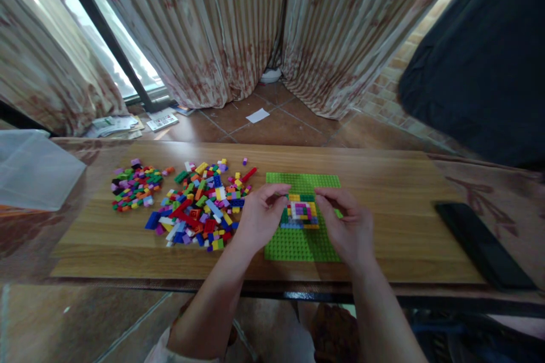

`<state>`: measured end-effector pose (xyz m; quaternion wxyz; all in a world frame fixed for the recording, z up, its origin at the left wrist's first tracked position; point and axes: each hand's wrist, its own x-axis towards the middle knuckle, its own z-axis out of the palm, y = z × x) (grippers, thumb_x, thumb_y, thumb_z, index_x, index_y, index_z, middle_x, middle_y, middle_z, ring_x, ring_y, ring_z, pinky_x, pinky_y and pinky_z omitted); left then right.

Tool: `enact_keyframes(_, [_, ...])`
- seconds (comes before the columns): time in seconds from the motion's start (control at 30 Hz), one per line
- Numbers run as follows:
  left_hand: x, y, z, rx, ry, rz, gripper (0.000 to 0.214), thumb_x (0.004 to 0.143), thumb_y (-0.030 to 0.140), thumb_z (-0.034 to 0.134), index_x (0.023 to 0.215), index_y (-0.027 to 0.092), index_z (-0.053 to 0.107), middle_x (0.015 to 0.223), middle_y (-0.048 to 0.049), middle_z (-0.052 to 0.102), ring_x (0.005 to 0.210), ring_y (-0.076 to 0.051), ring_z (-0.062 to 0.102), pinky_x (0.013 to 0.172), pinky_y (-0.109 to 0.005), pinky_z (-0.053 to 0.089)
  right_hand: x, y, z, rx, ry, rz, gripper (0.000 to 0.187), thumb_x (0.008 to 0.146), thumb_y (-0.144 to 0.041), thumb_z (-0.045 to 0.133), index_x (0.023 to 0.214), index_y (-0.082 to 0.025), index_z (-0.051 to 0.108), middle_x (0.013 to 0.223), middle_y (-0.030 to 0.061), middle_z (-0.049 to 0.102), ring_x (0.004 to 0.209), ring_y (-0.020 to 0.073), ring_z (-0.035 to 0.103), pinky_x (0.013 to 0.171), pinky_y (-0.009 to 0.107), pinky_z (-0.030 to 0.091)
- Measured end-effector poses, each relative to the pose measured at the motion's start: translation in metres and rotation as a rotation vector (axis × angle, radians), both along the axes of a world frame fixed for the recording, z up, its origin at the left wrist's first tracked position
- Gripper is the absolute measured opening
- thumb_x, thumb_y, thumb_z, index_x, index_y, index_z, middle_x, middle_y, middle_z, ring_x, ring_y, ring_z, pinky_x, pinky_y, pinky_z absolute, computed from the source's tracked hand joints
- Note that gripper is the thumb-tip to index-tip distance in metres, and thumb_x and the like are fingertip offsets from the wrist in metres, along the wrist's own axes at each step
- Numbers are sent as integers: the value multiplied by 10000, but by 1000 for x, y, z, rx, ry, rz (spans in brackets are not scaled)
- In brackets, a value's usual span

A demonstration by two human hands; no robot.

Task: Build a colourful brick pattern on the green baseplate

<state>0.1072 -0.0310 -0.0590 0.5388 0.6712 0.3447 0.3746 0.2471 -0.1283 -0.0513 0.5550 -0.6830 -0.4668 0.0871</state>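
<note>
A green baseplate [303, 244] lies on the wooden table, carrying a small stepped build of coloured bricks [301, 213]. My left hand [260, 216] curls against the build's left side, thumb and forefinger pinched at its top edge. On the build's right side, my right hand [346, 222] has its fingertips pinched at the top. What either pinch holds is too small to make out. A large heap of loose bricks [201, 204] lies just left of my left hand.
A smaller brick pile [134, 184] sits further left. A clear plastic bag [34, 169] lies at the table's left end, and a black phone [481, 245] rests at the right. Curtains, floor tiles and scattered papers [128, 123] lie beyond the table.
</note>
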Motion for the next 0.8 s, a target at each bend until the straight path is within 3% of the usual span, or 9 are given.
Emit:
enact_keyframes(0.27, [5,-7,6,-184,-156,-75,239,770,100,625,982,151,723,951,-50,758,863,-158,702,806,-276,563,-11,3,1,-25,-19,226,197,875,-235,627,1044,-276,719,979,20,689,874,150,642,788,300,526])
enact_keyframes(0.4, [6,-8,4,-195,-161,-88,251,783,105,616,1007,143,722,949,-58,753,851,-156,698,781,-268,566,-13,5,-1,-19,-47,167,167,857,-234,642,993,-267,733,973,26,683,863,154,646,766,298,531])
enact_keyframes(0.6, [6,-10,6,-85,-90,-99,270,828,88,558,1028,162,724,1020,-56,752,937,-164,694,840,-286,564,-15,7,-3,-45,-96,91,121,847,-255,632,926,-242,724,927,34,673,780,151,630,718,301,536])
enact_keyframes(0.8, [6,-10,8,-71,-92,-141,281,841,78,538,1041,174,710,1072,-55,744,965,-171,695,827,-289,575,-12,6,-2,-41,-38,30,118,831,-226,605,897,-231,702,865,23,682,773,157,641,718,303,536])
